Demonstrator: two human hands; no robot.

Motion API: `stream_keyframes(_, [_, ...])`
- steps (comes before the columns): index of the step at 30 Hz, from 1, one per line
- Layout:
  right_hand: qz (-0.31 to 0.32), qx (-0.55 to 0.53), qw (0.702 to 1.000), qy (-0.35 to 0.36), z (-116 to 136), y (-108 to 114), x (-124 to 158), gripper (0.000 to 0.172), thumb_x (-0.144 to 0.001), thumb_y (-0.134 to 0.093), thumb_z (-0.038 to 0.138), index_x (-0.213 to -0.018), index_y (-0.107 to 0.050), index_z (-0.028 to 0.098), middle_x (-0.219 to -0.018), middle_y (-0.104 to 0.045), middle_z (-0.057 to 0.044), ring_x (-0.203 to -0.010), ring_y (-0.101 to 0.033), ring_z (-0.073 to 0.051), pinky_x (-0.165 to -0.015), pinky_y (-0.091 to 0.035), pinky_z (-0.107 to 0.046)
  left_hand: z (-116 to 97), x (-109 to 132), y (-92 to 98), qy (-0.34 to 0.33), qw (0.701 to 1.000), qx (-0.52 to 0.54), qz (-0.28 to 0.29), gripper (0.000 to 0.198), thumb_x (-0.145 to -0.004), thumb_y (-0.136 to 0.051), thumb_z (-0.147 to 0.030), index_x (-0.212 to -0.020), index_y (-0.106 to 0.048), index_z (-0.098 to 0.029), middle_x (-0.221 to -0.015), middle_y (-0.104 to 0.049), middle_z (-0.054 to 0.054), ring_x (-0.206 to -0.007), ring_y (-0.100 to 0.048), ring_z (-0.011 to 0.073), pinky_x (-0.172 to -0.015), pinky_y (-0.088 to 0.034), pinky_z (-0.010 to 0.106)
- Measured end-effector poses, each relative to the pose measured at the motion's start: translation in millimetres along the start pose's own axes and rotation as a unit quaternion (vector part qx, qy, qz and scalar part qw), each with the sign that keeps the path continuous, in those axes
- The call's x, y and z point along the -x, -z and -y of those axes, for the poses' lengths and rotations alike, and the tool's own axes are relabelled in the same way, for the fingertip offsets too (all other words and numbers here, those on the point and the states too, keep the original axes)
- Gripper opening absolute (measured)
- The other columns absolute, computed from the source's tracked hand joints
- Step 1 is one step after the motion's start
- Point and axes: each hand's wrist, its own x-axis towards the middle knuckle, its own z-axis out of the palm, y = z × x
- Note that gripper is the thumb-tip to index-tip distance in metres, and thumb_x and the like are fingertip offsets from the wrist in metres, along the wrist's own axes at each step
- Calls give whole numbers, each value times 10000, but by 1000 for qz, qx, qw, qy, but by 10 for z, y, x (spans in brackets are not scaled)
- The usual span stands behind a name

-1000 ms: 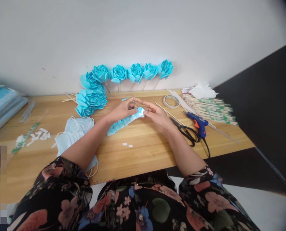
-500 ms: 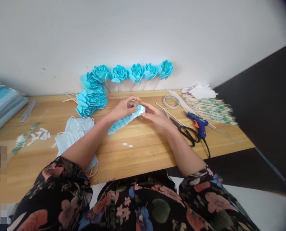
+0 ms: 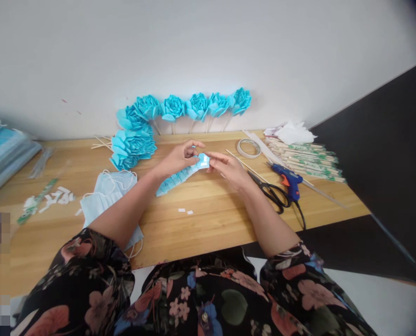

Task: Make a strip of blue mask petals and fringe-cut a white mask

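Note:
My left hand [image 3: 178,159] and my right hand [image 3: 228,167] meet over the middle of the wooden table [image 3: 208,219]. Both pinch the far end of a folded light-blue strip [image 3: 179,177], whose other end rests on the table toward the left. Small white tape patches show on the pinched end. A white face mask pile [image 3: 106,193] lies under my left forearm.
Blue paper roses [image 3: 179,109] on sticks lean against the wall. A tape roll [image 3: 249,147], black scissors [image 3: 272,192], a blue glue gun [image 3: 289,179] and wrapped sticks [image 3: 307,160] lie to the right. White scraps [image 3: 55,196] and stacked blue masks [image 3: 4,154] sit at left.
My fingers have closed tighter on the strip's end and shifted slightly; the strip and everything else on the table stay in place.

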Motion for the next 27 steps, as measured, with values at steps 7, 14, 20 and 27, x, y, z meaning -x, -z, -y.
stream_keyframes(7, [-13, 61, 998, 13, 88, -6, 28, 240, -775, -703, 445, -814, -716, 209, -675, -668, 5, -673, -590, -148, -731, -478, -303, 4, 4, -3, 1, 999, -31, 7, 436, -745, -689, -206, -1167, -582, -181, -778, -608, -29, -630, -516, 96, -593, -367, 225])
stream_keyframes(14, [-31, 65, 997, 5, 97, -11, 22, 212, -771, -673, 412, -709, -659, 210, -632, -638, 12, -598, -553, -130, -655, -445, -286, 5, -6, -62, -58, 991, -100, -72, 295, -802, -642, -234, -1088, -623, -166, -869, -650, 21, -766, -584, 139, -719, -446, 264])
stream_keyframes(20, [-48, 36, 998, 5, 74, -21, 2, 214, -754, -680, 397, -669, -633, 206, -622, -622, 15, -574, -548, -121, -626, -461, -279, -107, 41, -154, -134, 944, -279, -117, 137, -852, -634, -253, -745, -656, -171, -780, -661, 45, -764, -586, 179, -731, -422, 305])
stream_keyframes(27, [-40, 34, 999, 8, 90, -53, 23, 237, -752, -676, 427, -682, -640, 204, -628, -619, 23, -583, -557, -118, -637, -466, -270, -108, 50, -201, -162, 881, -431, -106, 108, -865, -655, -217, -790, -725, -183, -811, -711, 54, -828, -616, 210, -763, -411, 331])
